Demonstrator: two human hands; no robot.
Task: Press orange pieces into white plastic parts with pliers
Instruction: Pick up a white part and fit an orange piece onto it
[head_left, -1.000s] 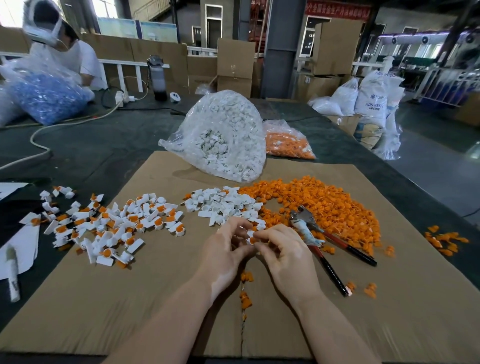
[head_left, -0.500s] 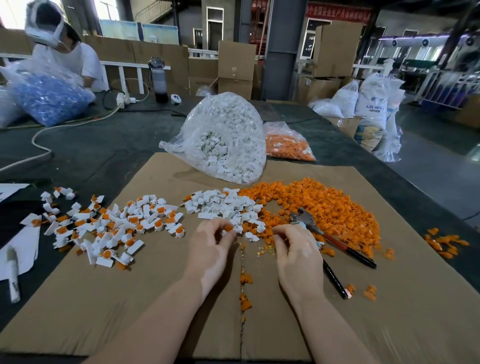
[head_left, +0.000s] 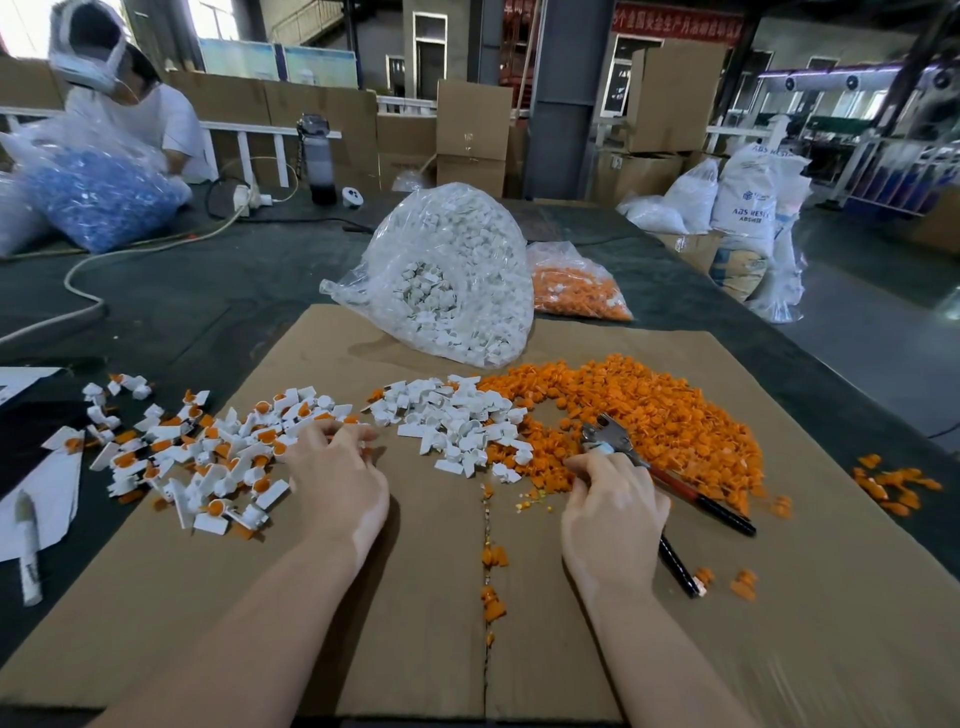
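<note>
A heap of loose orange pieces (head_left: 675, 415) lies on the cardboard sheet (head_left: 415, 623), with a smaller pile of white plastic parts (head_left: 447, 421) to its left. Further left are several white parts with orange pieces in them (head_left: 208, 457). The pliers (head_left: 608, 434) lie on the orange heap, their handles running toward me. My left hand (head_left: 337, 478) hovers at the right edge of the fitted pile with its fingers loosely spread. My right hand (head_left: 613, 499) covers one pliers handle. Its fingertips curl down onto orange pieces, and I cannot see whether they pinch one.
A clear bag of white parts (head_left: 447, 270) and a bag of orange pieces (head_left: 576, 286) stand behind the cardboard. Stray orange pieces (head_left: 893, 483) lie at the right edge. A marker (head_left: 28, 545) rests on paper at left. Another person (head_left: 130, 104) works by a blue-filled bag (head_left: 104, 202).
My hands have parted from the middle. The left hand carried its part leftward to the fitted pile. The right hand moved right, to the orange heap beside the pliers.
</note>
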